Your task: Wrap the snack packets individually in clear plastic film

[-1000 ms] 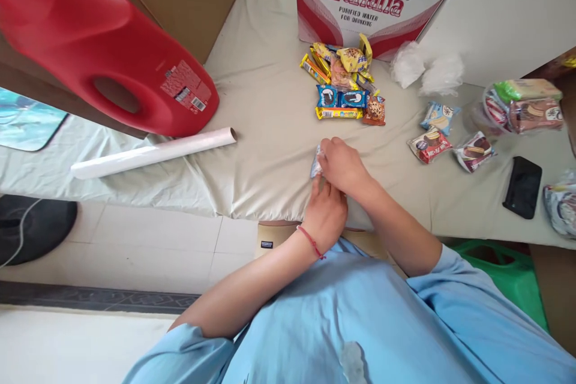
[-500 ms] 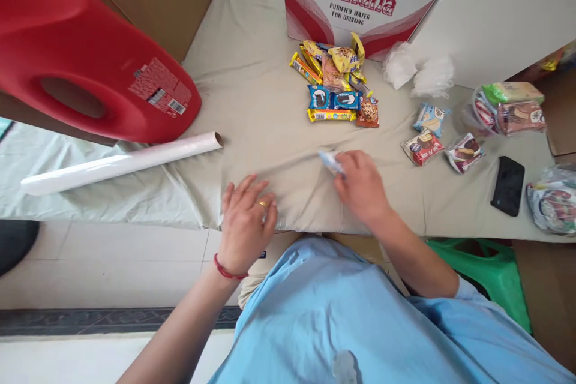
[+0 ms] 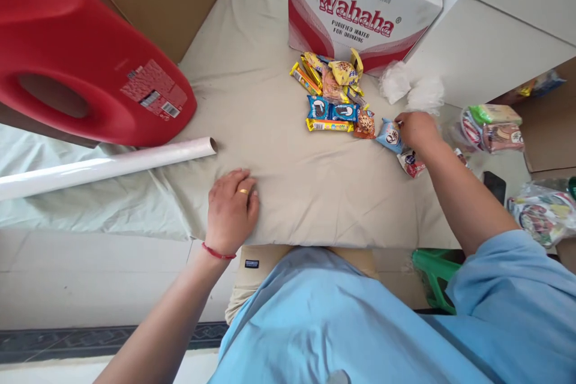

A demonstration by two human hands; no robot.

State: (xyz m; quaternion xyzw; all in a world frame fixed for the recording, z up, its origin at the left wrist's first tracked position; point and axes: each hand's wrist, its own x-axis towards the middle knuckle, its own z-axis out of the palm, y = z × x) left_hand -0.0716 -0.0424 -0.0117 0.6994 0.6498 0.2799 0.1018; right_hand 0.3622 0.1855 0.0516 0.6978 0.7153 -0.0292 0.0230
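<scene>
My right hand [image 3: 419, 131] pinches the right end of a light blue snack packet [image 3: 390, 135], close to a brown cookie packet [image 3: 365, 124]. Below that hand lies a red snack packet [image 3: 410, 163], partly covered by my wrist. Another packet [image 3: 461, 158] is mostly hidden behind my forearm. My left hand [image 3: 233, 207] rests palm down near the table's front edge, fingers loosely bent, holding nothing. Two blue packets [image 3: 332, 110] and a yellow bar [image 3: 330, 125] lie in rows left of the brown one, with a heap of yellow snack packets [image 3: 335, 72] behind.
A Wahaha carton [image 3: 360, 18] stands at the back. On the left are a red jug [image 3: 153, 96] and a white roll [image 3: 112, 166]. Clear plastic bundles [image 3: 411, 87], a tub of snacks [image 3: 472, 126], a black phone [image 3: 494, 187] and a bagged pack [image 3: 542, 213] are on the right.
My right hand has moved right and away from me, from a small pale blue-white item near the middle to the blue packet, which has shifted left. My left hand has settled on the cloth.
</scene>
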